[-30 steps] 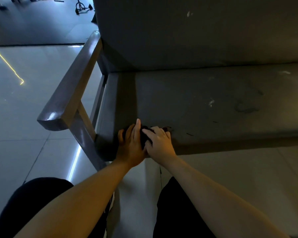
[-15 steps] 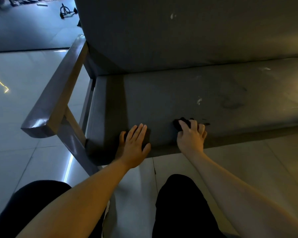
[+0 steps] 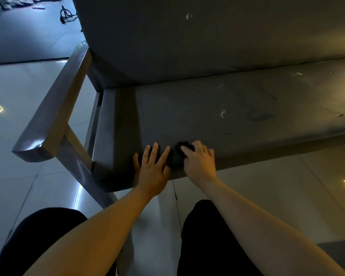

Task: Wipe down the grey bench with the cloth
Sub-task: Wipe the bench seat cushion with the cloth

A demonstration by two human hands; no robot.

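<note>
Dark cloth (image 3: 182, 149) is bunched under the curled fingers of the right hand (image 3: 199, 162) at the grey bench (image 3: 207, 116) seat's front edge, about 6 o'clock. At its 9 o'clock the left hand (image 3: 152, 170) presses flat, fingers spread, probably bracing the person's lean while wiping.

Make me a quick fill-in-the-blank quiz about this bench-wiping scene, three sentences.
The right hand grips a dark ___.
The left hand lies flat on the bench, holding ___.
The armrest stands to the ___ of both hands.
Missing: cloth, nothing, left.
</note>
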